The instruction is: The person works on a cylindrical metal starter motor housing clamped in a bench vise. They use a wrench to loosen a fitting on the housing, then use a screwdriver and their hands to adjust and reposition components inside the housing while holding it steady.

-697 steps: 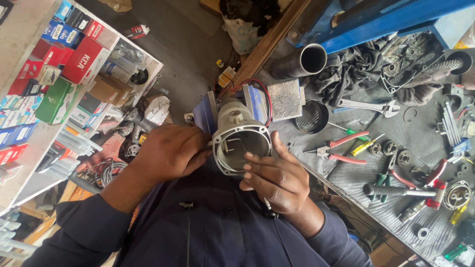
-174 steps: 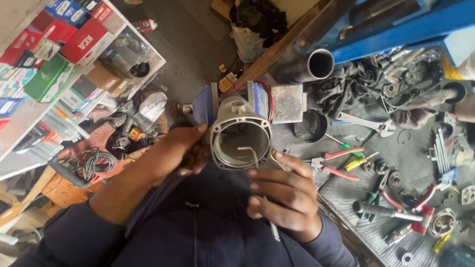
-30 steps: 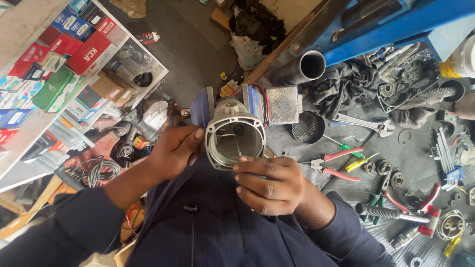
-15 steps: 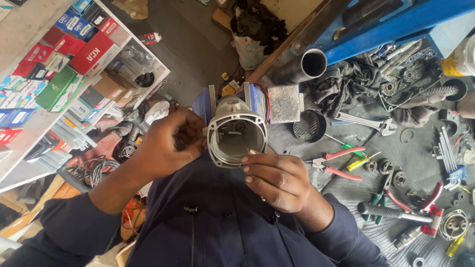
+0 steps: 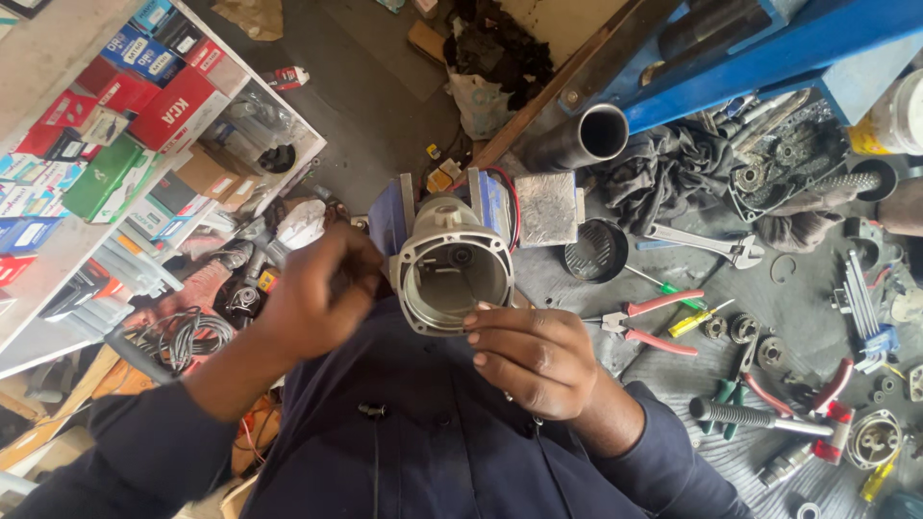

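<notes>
A grey metal cylindrical housing (image 5: 452,274) sits with its open end toward me, clamped between the blue jaws of a vise (image 5: 389,216). Red and black wires (image 5: 507,197) run beside it. My left hand (image 5: 317,298) is blurred, fingers curled together, just left of the housing's rim and slightly apart from it; whether it holds something small is unclear. My right hand (image 5: 538,360) is below the housing, fingertips pressed against its lower rim. My dark blue shirt fills the bottom of the view.
Red-handled pliers (image 5: 654,322), a spanner (image 5: 702,242), a yellow screwdriver (image 5: 697,319) and several loose parts lie on the bench at right. A dark pipe (image 5: 586,139) and a blue frame (image 5: 769,48) stand behind. Shelves of boxes (image 5: 144,106) and coiled wire (image 5: 183,336) are at left.
My left hand has pulled a little left, off the housing's rim, and is moving fast. My right hand stays at the lower rim. The housing has not moved.
</notes>
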`<action>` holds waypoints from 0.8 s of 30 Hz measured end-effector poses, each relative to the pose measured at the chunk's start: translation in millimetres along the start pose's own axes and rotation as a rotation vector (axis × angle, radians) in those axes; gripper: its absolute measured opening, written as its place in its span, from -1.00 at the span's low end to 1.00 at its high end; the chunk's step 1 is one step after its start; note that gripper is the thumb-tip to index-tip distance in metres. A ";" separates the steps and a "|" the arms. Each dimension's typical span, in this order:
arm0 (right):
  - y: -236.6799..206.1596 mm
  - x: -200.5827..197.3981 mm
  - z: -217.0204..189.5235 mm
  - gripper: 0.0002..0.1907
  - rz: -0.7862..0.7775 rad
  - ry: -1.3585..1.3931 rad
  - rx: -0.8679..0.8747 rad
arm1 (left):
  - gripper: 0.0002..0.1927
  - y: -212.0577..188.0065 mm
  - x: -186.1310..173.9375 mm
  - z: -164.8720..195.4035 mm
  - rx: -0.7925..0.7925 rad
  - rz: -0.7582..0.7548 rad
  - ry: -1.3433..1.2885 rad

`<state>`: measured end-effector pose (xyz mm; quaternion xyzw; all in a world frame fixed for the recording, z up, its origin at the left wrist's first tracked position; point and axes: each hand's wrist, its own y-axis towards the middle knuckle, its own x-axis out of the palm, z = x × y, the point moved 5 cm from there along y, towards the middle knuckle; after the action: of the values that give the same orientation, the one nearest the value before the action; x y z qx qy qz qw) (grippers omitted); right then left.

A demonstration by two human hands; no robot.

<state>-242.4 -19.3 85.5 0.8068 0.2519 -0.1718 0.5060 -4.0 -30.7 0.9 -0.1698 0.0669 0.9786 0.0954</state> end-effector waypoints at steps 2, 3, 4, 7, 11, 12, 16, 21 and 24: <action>1.0 0.4 0.0 -0.80 -0.008 -0.022 -0.017 | -0.77 -7.5 18.8 -26.3 -0.375 -0.188 -0.487; 1.4 0.6 0.0 -0.80 -0.010 -0.020 -0.029 | -0.64 -14.4 28.4 -34.9 -0.565 -0.280 -0.734; 1.6 0.8 0.2 -0.80 -0.012 -0.020 -0.042 | -0.69 -17.9 31.4 -41.7 -0.657 -0.294 -0.746; 1.5 0.7 0.2 -0.79 -0.006 -0.015 -0.031 | -0.81 -22.0 36.5 -50.6 -0.852 -0.331 -0.847; 0.5 0.1 0.6 -0.79 0.001 0.006 0.014 | -0.87 -3.8 26.8 -33.5 -0.604 -0.380 -0.718; 0.7 0.1 0.3 -0.80 0.000 0.004 0.013 | -0.87 3.7 22.4 -25.8 -0.468 -0.395 -0.575; 1.6 1.7 -0.7 -0.80 0.005 -0.017 -0.004 | -0.77 18.3 -6.3 24.6 0.417 -0.224 0.419; 4.4 3.8 -0.9 -0.80 -0.001 -0.053 -0.059 | -0.75 19.6 -10.5 42.7 0.440 -0.137 0.462; 6.9 5.0 -1.5 -0.81 -0.021 -0.062 -0.067 | -0.74 18.6 -10.0 44.5 0.434 -0.140 0.470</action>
<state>-234.4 -19.3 88.6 0.7811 0.2502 -0.1933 0.5385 -12.9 -43.2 47.7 -0.3707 0.2823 0.8667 0.1782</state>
